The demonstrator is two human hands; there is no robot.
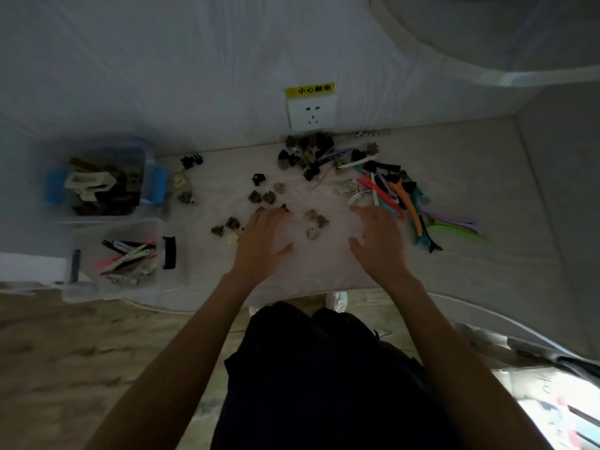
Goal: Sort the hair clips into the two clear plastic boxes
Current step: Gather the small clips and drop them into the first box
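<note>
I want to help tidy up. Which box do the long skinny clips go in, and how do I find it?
Look at the left end of the pale table, where two clear boxes sit one behind the other. Take the nearer box, closest to the table's front edge. It holds long flat clips, one bright pink, and has black latches, while the farther box has blue latches and chunky clips.
</note>
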